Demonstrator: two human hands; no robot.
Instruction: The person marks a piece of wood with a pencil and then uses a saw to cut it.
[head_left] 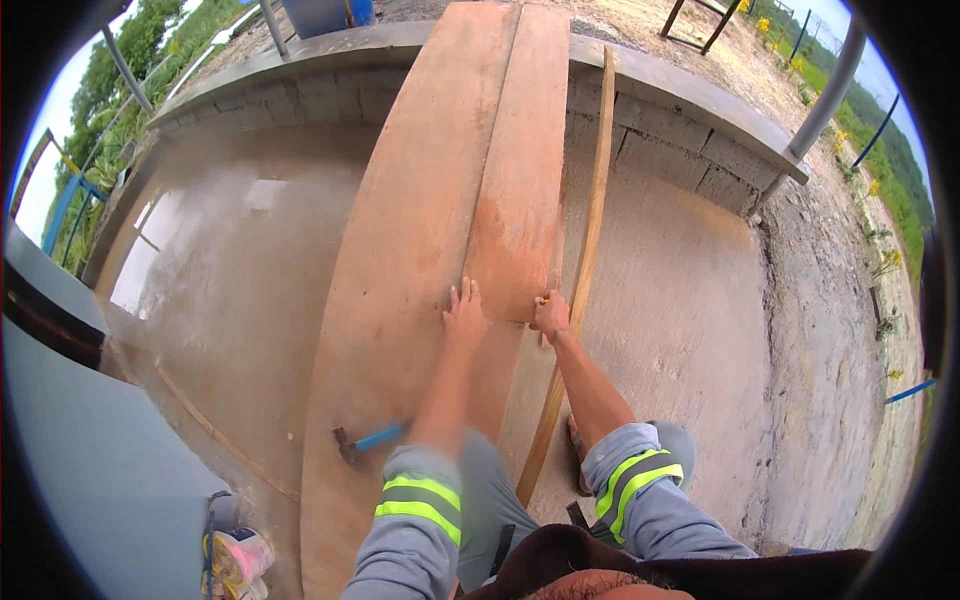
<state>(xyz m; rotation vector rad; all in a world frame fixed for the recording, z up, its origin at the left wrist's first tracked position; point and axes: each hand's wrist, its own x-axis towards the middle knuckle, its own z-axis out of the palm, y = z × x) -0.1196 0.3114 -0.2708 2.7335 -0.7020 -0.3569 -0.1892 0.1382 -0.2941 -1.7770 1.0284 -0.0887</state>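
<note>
We spread our left hand, its grip open and fingers flat, by the near end of a narrow, reddish wooden board, which lies lengthwise on a broad, smooth wooden sheet. At the board's right corner, our right hand curls, its grip pinching a small yellowish thing too tiny to identify. A blue-handled hammer rests on the sheet, and a slim, pale wood strip leans against the rough block wall above the grainy concrete floor.
</note>
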